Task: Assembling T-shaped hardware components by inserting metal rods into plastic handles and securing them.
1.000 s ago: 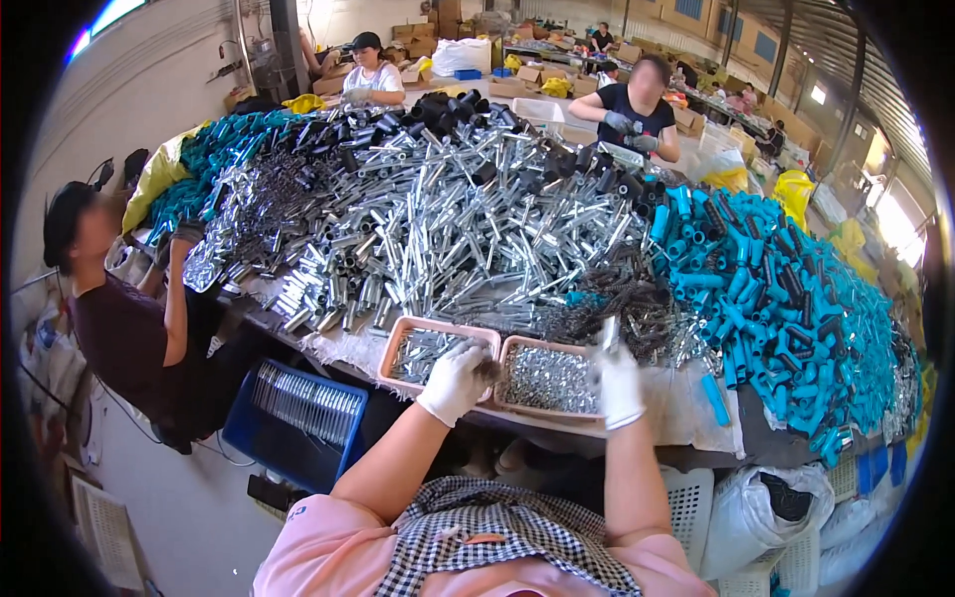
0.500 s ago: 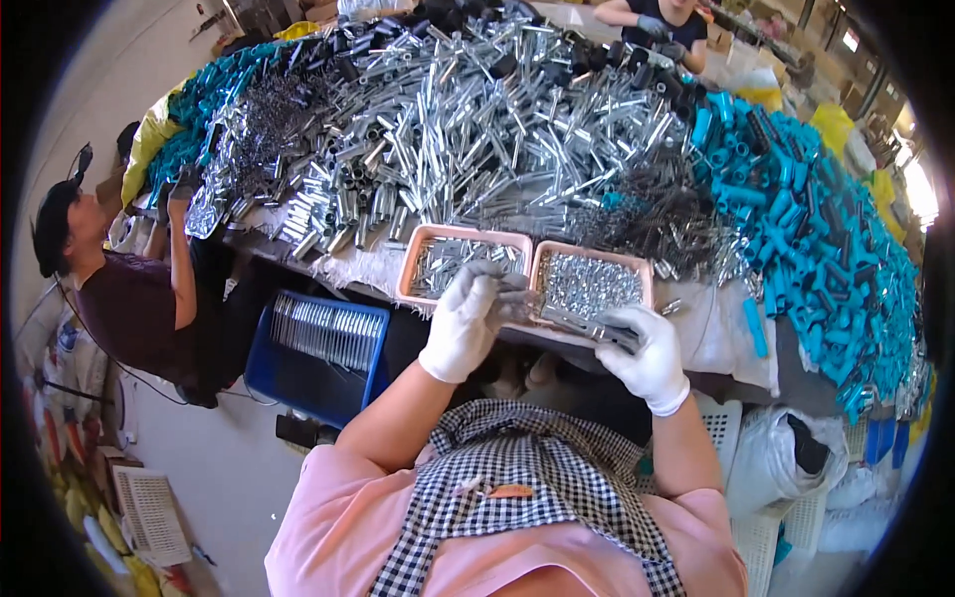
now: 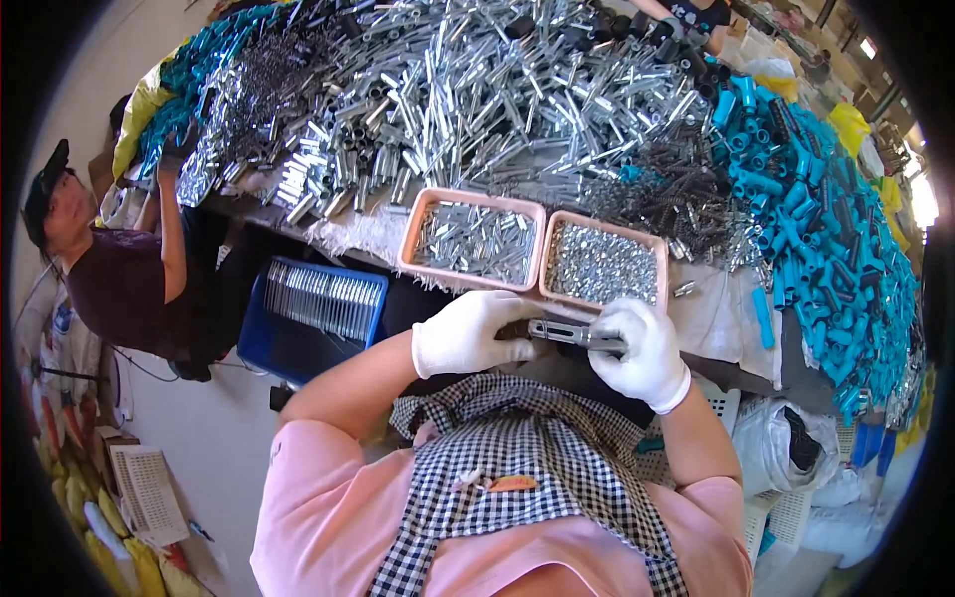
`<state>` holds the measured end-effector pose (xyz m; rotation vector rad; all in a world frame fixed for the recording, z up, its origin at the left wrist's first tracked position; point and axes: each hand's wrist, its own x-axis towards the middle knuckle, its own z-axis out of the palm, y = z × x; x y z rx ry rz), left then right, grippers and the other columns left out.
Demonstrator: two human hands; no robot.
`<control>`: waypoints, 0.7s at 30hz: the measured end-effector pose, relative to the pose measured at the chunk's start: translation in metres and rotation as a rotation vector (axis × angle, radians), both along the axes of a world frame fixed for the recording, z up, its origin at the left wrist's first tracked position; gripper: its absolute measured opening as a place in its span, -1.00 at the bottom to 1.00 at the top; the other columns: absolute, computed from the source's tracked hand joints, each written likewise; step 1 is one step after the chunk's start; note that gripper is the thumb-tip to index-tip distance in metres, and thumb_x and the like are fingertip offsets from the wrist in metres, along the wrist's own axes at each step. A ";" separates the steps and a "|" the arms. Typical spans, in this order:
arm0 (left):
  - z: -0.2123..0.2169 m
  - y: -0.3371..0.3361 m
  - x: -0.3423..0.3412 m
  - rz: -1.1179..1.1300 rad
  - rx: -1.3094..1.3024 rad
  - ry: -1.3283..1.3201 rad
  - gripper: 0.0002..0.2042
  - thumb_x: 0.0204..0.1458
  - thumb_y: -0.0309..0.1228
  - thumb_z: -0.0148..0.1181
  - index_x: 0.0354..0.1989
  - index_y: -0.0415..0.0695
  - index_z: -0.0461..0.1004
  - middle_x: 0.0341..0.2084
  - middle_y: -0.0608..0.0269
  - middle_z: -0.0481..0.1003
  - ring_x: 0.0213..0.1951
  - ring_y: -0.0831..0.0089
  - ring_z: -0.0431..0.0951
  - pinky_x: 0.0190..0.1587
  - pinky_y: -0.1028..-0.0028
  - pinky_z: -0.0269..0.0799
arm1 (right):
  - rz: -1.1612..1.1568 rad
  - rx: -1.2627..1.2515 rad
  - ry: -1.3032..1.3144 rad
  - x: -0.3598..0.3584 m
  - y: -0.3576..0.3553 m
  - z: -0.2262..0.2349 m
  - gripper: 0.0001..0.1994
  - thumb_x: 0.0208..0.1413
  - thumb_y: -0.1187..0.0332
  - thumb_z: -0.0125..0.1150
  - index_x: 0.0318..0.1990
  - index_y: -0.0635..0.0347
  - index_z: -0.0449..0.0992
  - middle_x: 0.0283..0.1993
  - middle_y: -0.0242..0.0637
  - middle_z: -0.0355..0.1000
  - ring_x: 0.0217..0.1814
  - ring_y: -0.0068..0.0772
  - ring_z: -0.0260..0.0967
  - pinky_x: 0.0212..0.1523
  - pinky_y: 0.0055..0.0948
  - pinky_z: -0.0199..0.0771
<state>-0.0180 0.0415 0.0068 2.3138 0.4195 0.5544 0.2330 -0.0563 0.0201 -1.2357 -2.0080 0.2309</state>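
Observation:
Between my two white-gloved hands lies a slotted metal part [image 3: 562, 331], silvery and elongated, held level near the table's front edge. My right hand [image 3: 639, 353] is closed round its right end. At its left end, the darkened fingertips of my left hand [image 3: 468, 334] pinch together; any small piece in them is hidden. Just beyond my hands are two pink trays: the left tray [image 3: 401, 256] has many short metal pins [image 3: 476, 242], the right tray [image 3: 665, 291] many tiny shiny metal pieces [image 3: 602, 261].
Behind the trays rises a big heap of metal tubes [image 3: 468, 109], with dark springs [image 3: 676, 179] beside it. Teal plastic handles [image 3: 796, 229] pile up at the right. A blue crate [image 3: 251, 333] holds rows of metal parts. One co-worker [image 3: 119, 269] is at the left, another [image 3: 704, 20] across the table.
My left hand has come back from beside the trays to the left end of the metal part. The part has turned more level and moved slightly nearer to me.

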 end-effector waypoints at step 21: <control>-0.049 -0.004 -0.017 -0.122 -0.268 0.101 -0.64 0.02 -0.15 0.32 -0.24 -0.25 0.56 -0.52 -0.15 0.51 -0.45 -0.09 0.55 -0.35 0.14 0.48 | 0.157 -0.106 -0.389 -0.056 0.012 -0.042 -0.70 -0.21 0.35 0.24 -0.22 0.04 0.42 -0.39 -0.26 0.32 -0.54 -0.22 0.38 -0.57 -0.25 0.41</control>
